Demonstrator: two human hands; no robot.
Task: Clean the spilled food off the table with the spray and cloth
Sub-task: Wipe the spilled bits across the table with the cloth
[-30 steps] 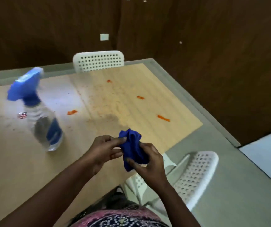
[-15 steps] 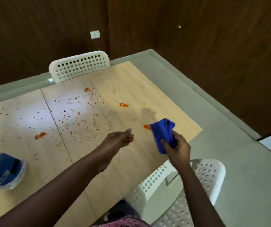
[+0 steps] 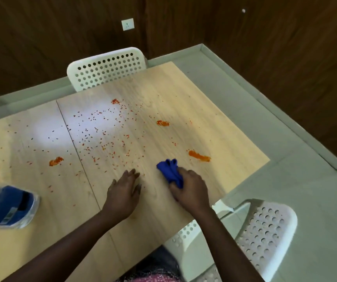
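A plain dining or meeting room, the sort found in a home or small office. A pale wood-laminate table [image 3: 184, 110] made of joined panels stands on a grey-green floor [image 3: 306, 200], with white perforated plastic chairs [image 3: 106, 68] drawn up at its far and near sides. Dark wood-panelled walls [image 3: 265, 58] close in two sides, one bearing a white wall socket [image 3: 127, 24]. Orange food smears [image 3: 199, 156] and scattered crumbs on the tabletop point to eating here
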